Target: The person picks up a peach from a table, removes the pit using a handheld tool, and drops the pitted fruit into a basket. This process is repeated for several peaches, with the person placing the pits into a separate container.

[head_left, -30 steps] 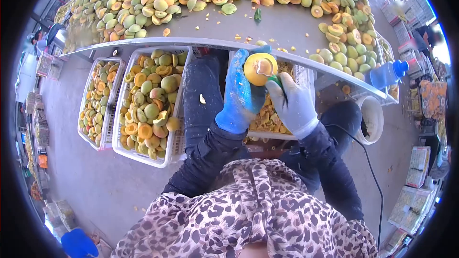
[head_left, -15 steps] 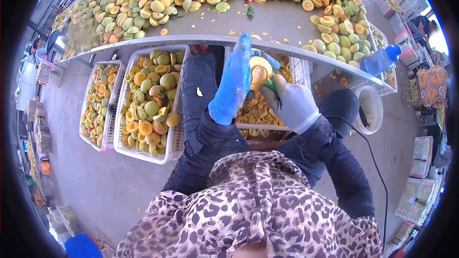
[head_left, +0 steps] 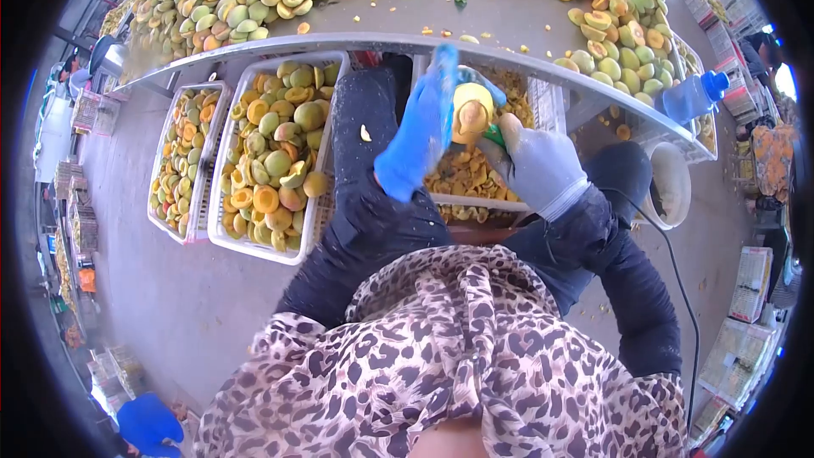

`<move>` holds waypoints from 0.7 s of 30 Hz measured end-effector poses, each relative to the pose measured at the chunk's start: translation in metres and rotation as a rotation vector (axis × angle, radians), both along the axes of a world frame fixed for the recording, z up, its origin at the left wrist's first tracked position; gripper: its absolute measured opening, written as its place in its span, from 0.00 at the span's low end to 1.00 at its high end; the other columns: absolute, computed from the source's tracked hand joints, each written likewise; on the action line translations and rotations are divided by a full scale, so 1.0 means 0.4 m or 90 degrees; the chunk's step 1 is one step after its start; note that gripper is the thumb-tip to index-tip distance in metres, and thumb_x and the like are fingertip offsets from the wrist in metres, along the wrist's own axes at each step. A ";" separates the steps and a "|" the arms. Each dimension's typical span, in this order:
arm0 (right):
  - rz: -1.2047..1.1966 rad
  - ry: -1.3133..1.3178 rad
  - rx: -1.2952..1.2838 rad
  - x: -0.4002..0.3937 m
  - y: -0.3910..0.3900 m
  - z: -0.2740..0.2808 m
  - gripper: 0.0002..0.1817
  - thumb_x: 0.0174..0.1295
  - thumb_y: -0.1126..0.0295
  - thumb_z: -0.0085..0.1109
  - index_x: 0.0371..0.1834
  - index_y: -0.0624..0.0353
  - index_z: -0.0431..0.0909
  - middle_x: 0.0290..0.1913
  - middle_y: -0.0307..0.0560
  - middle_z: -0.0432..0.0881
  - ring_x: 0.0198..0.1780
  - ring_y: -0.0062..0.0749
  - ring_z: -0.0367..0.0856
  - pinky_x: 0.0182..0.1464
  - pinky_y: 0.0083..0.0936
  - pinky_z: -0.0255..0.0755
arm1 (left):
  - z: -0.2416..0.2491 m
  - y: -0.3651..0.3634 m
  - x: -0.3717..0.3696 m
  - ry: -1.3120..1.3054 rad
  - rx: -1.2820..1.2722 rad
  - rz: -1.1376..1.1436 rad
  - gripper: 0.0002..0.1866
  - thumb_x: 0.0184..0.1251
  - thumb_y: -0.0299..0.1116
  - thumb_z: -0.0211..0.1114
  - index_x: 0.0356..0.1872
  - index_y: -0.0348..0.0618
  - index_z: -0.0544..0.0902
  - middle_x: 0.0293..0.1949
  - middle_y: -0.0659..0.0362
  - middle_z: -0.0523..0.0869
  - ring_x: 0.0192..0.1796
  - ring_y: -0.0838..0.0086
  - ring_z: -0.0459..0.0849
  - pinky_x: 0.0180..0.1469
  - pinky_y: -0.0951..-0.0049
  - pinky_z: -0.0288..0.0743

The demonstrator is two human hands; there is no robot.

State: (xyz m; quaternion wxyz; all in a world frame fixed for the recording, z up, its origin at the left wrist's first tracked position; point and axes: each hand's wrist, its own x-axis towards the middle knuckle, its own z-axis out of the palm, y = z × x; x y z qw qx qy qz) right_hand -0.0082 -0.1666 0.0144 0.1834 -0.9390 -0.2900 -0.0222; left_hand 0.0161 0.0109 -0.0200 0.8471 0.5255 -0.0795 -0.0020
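My left hand (head_left: 417, 136), in a blue glove, grips a halved yellow peach (head_left: 472, 110), its fingers partly behind the fruit. The peach's cut side faces up toward me. A grey-white glove covers my right hand (head_left: 543, 161), which is closed around a green-handled tool (head_left: 494, 136) held against the lower right of the peach. The tool's working end is hidden by the fruit. Beneath both hands stands a white crate (head_left: 487, 201) holding yellow-orange fruit scraps.
A metal table (head_left: 509, 13) in front bears heaped peach halves (head_left: 246, 0). Two white crates of fruit (head_left: 275, 148) stand to the left. To the right are a blue bottle (head_left: 695, 97), a white bucket (head_left: 677, 182) and a black cord (head_left: 676, 271).
My view has shifted, so the scene sits slightly higher and farther right. The peach has tilted in my left hand, with the tool still against it.
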 end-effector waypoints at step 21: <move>0.002 0.715 0.477 -0.005 0.065 0.051 0.21 0.74 0.56 0.41 0.35 0.63 0.74 0.16 0.35 0.70 0.12 0.15 0.63 0.14 0.16 0.57 | 0.053 -0.055 -0.042 0.038 -0.233 0.215 0.30 0.74 0.54 0.46 0.37 0.32 0.82 0.32 0.53 0.85 0.33 0.71 0.84 0.38 0.75 0.79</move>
